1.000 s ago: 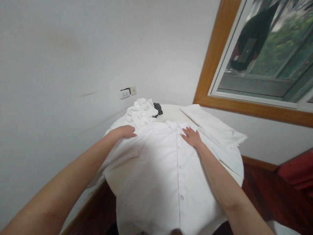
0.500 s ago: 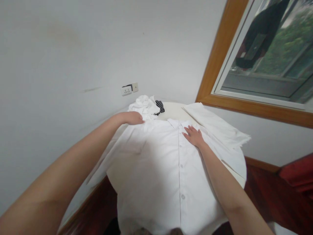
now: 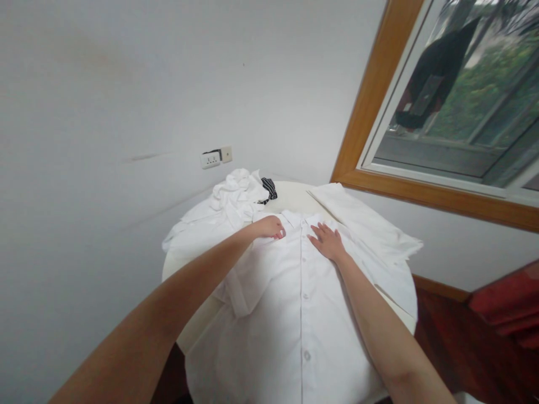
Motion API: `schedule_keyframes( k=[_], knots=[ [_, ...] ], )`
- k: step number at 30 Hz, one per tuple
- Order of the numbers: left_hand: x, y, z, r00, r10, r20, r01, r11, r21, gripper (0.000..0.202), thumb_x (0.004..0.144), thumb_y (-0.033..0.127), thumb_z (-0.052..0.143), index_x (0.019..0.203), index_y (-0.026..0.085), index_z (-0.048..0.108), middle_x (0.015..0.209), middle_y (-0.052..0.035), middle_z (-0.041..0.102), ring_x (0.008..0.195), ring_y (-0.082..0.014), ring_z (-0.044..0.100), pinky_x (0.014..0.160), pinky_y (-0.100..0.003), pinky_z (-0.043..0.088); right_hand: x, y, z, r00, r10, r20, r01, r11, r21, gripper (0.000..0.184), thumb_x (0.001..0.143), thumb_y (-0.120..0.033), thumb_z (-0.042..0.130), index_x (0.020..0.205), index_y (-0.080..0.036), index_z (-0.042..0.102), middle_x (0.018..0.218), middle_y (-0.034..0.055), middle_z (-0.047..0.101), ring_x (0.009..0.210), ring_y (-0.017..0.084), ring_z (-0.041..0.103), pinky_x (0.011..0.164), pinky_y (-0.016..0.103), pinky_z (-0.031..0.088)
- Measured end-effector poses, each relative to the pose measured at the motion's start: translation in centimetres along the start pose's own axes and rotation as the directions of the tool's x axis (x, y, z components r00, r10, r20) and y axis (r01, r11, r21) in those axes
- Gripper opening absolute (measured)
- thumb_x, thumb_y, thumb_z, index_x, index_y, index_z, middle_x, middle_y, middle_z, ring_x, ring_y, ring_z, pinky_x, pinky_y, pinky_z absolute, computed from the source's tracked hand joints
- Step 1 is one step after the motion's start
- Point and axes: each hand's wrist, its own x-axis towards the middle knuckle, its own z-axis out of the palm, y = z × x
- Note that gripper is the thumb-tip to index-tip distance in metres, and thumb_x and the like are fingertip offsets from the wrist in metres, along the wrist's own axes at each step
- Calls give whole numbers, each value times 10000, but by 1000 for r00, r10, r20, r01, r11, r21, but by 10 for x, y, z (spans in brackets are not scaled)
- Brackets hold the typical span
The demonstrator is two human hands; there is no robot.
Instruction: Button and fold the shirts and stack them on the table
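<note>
A white button-up shirt (image 3: 278, 314) lies front side up, its collar at the far end and its button line running toward me. My left hand (image 3: 270, 227) is closed on the cloth near the shoulder left of the collar, and the sleeve on that side is folded inward over the shirt front. My right hand (image 3: 329, 241) lies flat with fingers spread on the upper chest, just right of the button line. Fingertips of my left hand are partly hidden by the hand itself.
The shirt lies on a round white table (image 3: 290, 193). A crumpled white garment (image 3: 236, 193) and a black striped cloth (image 3: 268, 191) lie at the back left. Folded white cloth (image 3: 366, 221) lies at right. Wall sockets (image 3: 210, 160) and a wood-framed window (image 3: 421, 185) are behind.
My left hand has moved right, toward the collar, bringing the shirt's left sleeve inward over the front. My right hand stays on the chest. The view has shifted slightly.
</note>
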Motion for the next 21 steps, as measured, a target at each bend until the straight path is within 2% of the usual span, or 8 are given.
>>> schedule_keyframes(
  k=[4, 8, 10, 12, 14, 16, 18, 21],
  knots=[
    [-17, -33, -5, 987, 152, -47, -148, 985, 84, 338, 810, 230, 466, 1049, 202, 703, 1066, -43, 716, 987, -170, 632, 926, -268, 436, -1, 2, 0, 999, 0, -40, 2, 999, 38, 594, 936, -588, 280, 1442, -286, 357, 1537, 48, 286, 1423, 231, 201, 1122, 534, 151],
    [-31, -64, 1, 951, 296, -85, -286, 952, 111, 311, 861, 280, 475, 1073, 212, 693, 1137, -57, 677, 1102, -182, 570, 1033, -308, 356, -3, -5, -4, 970, -87, -228, 111, 989, 97, 472, 915, -450, 448, 1344, -263, 502, 1443, 55, 448, 1378, 239, 299, 1126, 509, 176],
    [-34, -77, 6, 928, 359, -97, -355, 933, 52, 323, 884, 348, 491, 1118, 215, 668, 1193, -67, 646, 1144, -185, 543, 1048, -319, 344, -5, -20, -8, 923, -211, -321, 275, 947, 168, 370, 903, -348, 484, 1237, -241, 601, 1338, 62, 558, 1305, 221, 410, 1111, 451, 251],
    [-34, -87, 9, 899, 428, -94, -431, 902, -15, 362, 885, 409, 516, 1154, 207, 647, 1235, -84, 620, 1173, -197, 527, 1054, -334, 342, -9, -44, -12, 852, -363, -378, 472, 844, 254, 304, 907, -274, 474, 1145, -228, 657, 1203, 60, 649, 1193, 200, 521, 1056, 395, 349],
    [-33, -95, 11, 872, 482, -80, -488, 869, -79, 401, 877, 452, 534, 1174, 202, 634, 1249, -94, 610, 1177, -204, 527, 1049, -343, 351, -13, -71, -14, 761, -494, -421, 630, 716, 300, 292, 921, -260, 471, 1150, -237, 651, 1139, 46, 680, 1158, 193, 548, 1022, 377, 388],
    [-32, -100, 12, 863, 496, -93, -504, 855, -117, 418, 873, 473, 539, 1178, 201, 632, 1248, -97, 610, 1173, -205, 532, 1045, -350, 359, -19, -96, -15, 701, -569, -431, 704, 650, 286, 303, 931, -293, 484, 1200, -256, 619, 1188, 44, 655, 1200, 197, 515, 1026, 380, 377],
    [-31, -102, 14, 868, 484, -114, -496, 859, -128, 424, 864, 483, 551, 1166, 199, 639, 1245, -101, 611, 1175, -209, 531, 1047, -359, 359, -24, -112, -15, 689, -598, -411, 716, 649, 257, 296, 934, -328, 498, 1196, -264, 618, 1181, 53, 647, 1187, 207, 512, 1020, 392, 363],
    [-32, -103, 16, 872, 474, -120, -487, 862, -137, 413, 862, 467, 560, 1166, 199, 640, 1251, -98, 609, 1198, -213, 515, 1059, -367, 350, -27, -118, -13, 721, -580, -379, 682, 690, 242, 277, 919, -388, 531, 1127, -256, 657, 1036, 64, 667, 1053, 208, 553, 963, 393, 372]
  ],
)
